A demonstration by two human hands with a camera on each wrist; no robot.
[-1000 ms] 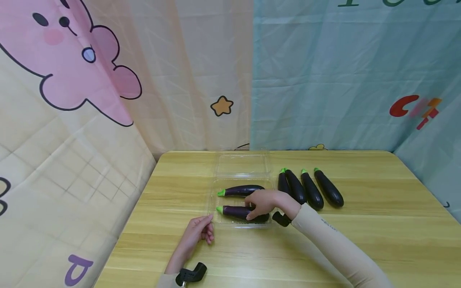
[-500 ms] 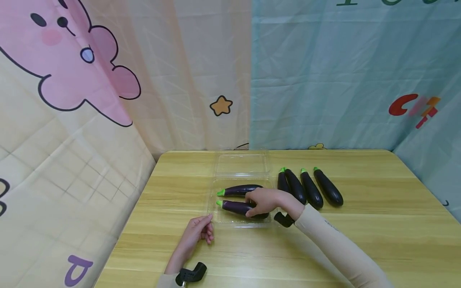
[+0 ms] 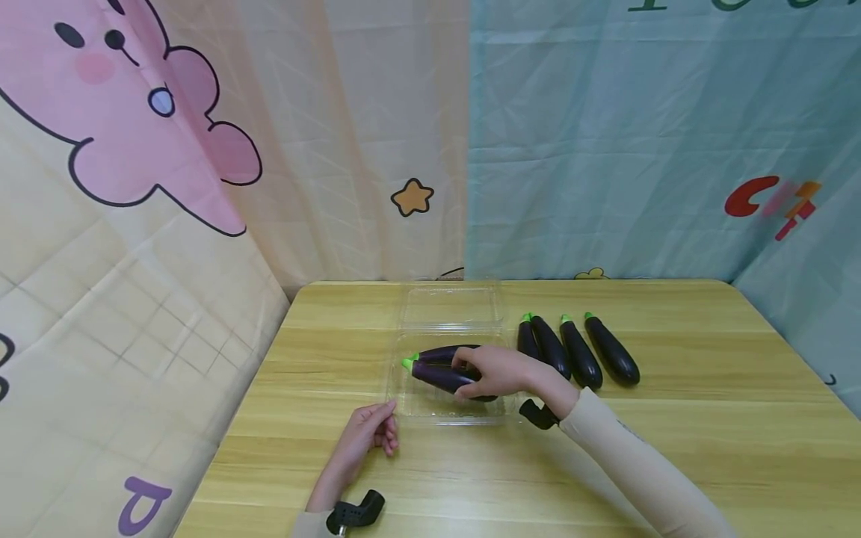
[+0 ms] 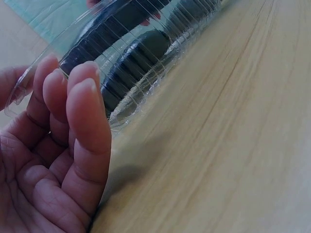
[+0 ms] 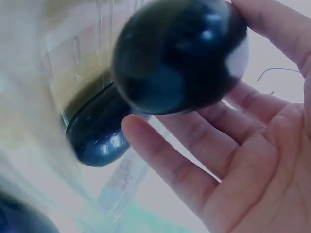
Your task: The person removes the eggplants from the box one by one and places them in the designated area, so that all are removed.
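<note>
My right hand (image 3: 498, 371) grips a dark purple eggplant (image 3: 433, 374) with a green stem end, thumb on the near side and fingers on the far side. In the right wrist view its rounded end (image 5: 180, 58) fills the space between thumb and fingers. Behind it, a second eggplant (image 3: 440, 354) lies in the clear plastic container (image 3: 417, 411), partly covered by the hand. My left hand (image 3: 368, 430) pinches the container's near left corner. From the left wrist, its thumb and fingers (image 4: 87, 111) meet at the transparent rim.
Several more eggplants (image 3: 610, 351) lie on the wooden table (image 3: 713, 418) right of the container. The container's lid (image 3: 452, 307) is folded back toward the table's far edge. Printed curtains (image 3: 572, 149) hang behind the table and along its sides.
The held eggplant has been lifted and moved away from me, toward the one behind it, and now slants more. My left hand has stayed at the container's corner.
</note>
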